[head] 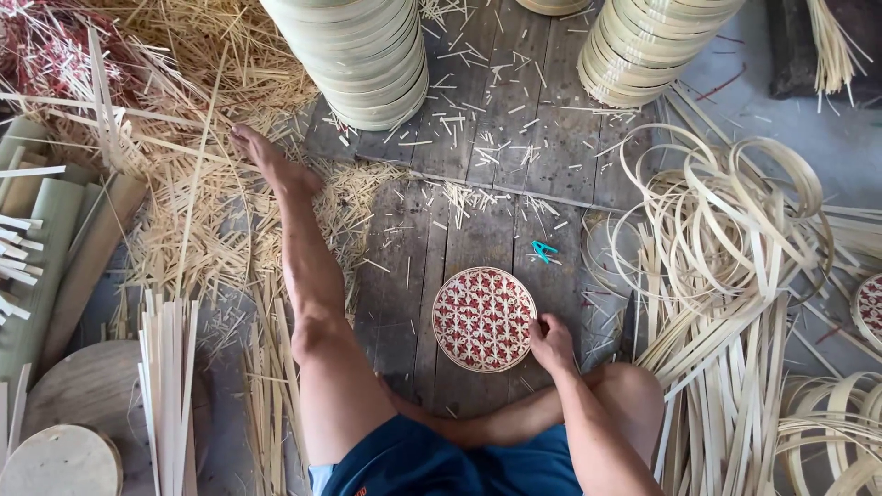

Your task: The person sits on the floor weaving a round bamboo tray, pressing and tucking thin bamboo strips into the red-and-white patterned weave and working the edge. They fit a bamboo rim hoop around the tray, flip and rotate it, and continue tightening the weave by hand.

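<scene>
Head view is looking down at a person sitting on a floor of worn grey wooden planks (pixel 478 138), one bare leg stretched out to the left and the other folded in. Right hand (pixel 551 342) is resting at the lower right edge of a round woven tray (pixel 483 318) with a red and cream star pattern, its fingers curled closed on the rim. The tray is lying flat on the planks just in front of the folded leg. Left hand is not showing. A small teal clip (pixel 544 250) is lying near the tray, up and to the right. Short offcuts are littering the planks. Loose coils of pale bamboo strip (pixel 726 211) are piling up on the right, straw-like shavings (pixel 193 174) on the left, and two stacks of round bamboo frames (pixel 363 60) are standing at the top
</scene>
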